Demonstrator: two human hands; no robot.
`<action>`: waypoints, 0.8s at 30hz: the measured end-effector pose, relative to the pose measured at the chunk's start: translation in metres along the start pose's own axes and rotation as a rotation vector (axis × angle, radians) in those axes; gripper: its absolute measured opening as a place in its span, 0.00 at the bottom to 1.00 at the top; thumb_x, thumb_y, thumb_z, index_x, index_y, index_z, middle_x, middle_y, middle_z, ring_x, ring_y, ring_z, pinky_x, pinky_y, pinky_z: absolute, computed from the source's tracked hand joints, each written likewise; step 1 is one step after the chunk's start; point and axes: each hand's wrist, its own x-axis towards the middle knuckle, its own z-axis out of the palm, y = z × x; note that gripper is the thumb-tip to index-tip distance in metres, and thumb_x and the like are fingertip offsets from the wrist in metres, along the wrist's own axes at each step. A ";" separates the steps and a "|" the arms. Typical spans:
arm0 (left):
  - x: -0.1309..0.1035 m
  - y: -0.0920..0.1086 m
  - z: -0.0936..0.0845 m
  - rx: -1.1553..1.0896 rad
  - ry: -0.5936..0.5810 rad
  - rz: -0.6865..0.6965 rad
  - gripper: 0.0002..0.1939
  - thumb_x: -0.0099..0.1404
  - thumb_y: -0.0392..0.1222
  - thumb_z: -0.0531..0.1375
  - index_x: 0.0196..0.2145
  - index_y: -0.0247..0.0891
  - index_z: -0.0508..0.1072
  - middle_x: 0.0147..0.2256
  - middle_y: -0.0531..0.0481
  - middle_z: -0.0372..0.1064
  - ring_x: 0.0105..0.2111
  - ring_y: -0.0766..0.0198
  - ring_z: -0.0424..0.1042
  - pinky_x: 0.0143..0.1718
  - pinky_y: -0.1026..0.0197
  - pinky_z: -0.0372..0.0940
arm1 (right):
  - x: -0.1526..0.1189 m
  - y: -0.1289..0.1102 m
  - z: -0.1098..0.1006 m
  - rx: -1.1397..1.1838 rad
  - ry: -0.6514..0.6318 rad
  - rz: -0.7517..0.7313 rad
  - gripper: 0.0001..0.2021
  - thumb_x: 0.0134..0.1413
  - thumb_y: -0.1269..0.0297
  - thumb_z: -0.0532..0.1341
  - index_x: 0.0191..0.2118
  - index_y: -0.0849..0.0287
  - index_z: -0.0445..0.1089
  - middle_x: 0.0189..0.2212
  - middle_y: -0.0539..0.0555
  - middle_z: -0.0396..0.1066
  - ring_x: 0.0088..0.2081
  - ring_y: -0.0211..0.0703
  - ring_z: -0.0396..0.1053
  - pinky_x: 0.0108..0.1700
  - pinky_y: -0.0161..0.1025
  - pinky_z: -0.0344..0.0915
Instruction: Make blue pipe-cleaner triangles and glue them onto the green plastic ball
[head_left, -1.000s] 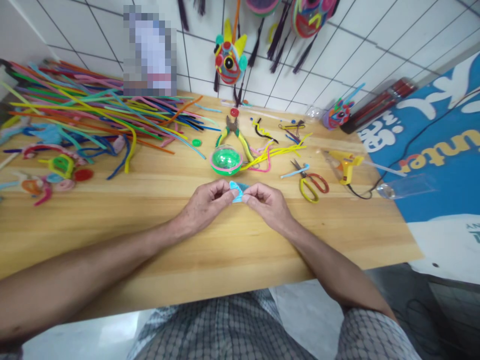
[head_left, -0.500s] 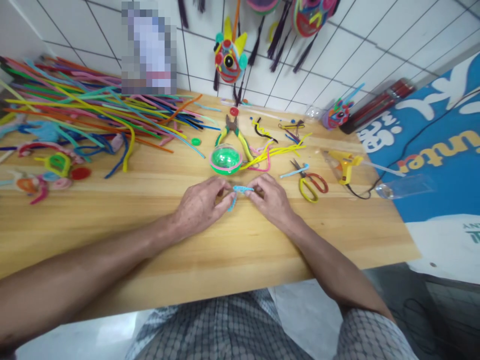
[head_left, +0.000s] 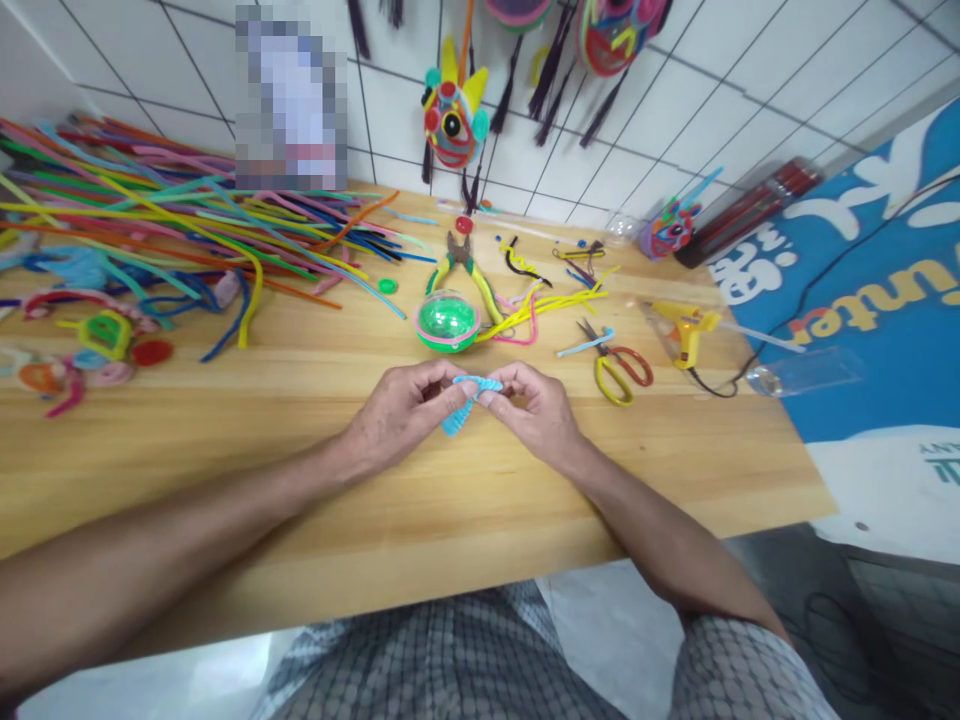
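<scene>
Between my two hands is a light blue pipe cleaner piece, bent, with a wide fuzzy end hanging below the fingers. My left hand pinches it near its bend with thumb and forefinger. From the other side, my right hand pinches the same piece by its right part. The fingertips of both hands nearly meet and cover some of it. Just beyond them stands a green, clear-topped ball with a pink band round it. Pliers with green and yellow handles lie behind the ball.
Scissors and a yellow glue gun lie to the right. Yellow pipe cleaners are beside the ball. A large pile of coloured pipe cleaners covers the back left. Decorated masks hang along the tiled wall.
The blue piece has turned in my fingers, and its hanging end now shows broader. My hands have come slightly closer together. The whole view has shifted a little.
</scene>
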 end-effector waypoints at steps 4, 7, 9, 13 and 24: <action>-0.001 0.002 0.002 -0.008 0.006 -0.037 0.18 0.68 0.50 0.61 0.25 0.35 0.75 0.22 0.54 0.70 0.23 0.68 0.64 0.27 0.65 0.59 | -0.003 -0.008 0.002 -0.161 0.081 -0.080 0.05 0.58 0.61 0.65 0.34 0.55 0.72 0.26 0.48 0.75 0.27 0.37 0.69 0.32 0.35 0.66; -0.001 0.002 0.004 -0.047 0.027 -0.070 0.19 0.67 0.49 0.62 0.23 0.35 0.74 0.20 0.54 0.68 0.21 0.69 0.62 0.26 0.65 0.58 | -0.005 -0.011 0.004 -0.239 0.122 -0.140 0.04 0.57 0.62 0.65 0.33 0.54 0.72 0.25 0.48 0.75 0.26 0.37 0.68 0.32 0.35 0.66; -0.002 0.001 0.005 -0.078 0.021 -0.081 0.19 0.67 0.49 0.62 0.23 0.35 0.74 0.21 0.54 0.69 0.22 0.69 0.63 0.26 0.65 0.59 | -0.006 -0.011 0.004 -0.224 0.129 -0.140 0.03 0.57 0.63 0.65 0.33 0.54 0.72 0.25 0.47 0.74 0.25 0.36 0.67 0.31 0.35 0.65; -0.003 -0.002 0.005 -0.157 -0.003 -0.057 0.17 0.68 0.52 0.62 0.29 0.35 0.75 0.24 0.54 0.69 0.25 0.68 0.65 0.28 0.65 0.60 | -0.005 -0.010 0.004 -0.117 0.106 -0.065 0.05 0.58 0.61 0.65 0.36 0.55 0.73 0.25 0.47 0.75 0.25 0.36 0.67 0.30 0.35 0.65; -0.008 0.005 0.014 -0.147 0.011 -0.069 0.19 0.70 0.50 0.58 0.25 0.36 0.71 0.21 0.55 0.62 0.23 0.68 0.59 0.26 0.64 0.55 | -0.009 -0.007 0.000 -0.123 0.089 -0.049 0.08 0.57 0.58 0.66 0.32 0.55 0.73 0.23 0.47 0.70 0.25 0.36 0.63 0.30 0.36 0.62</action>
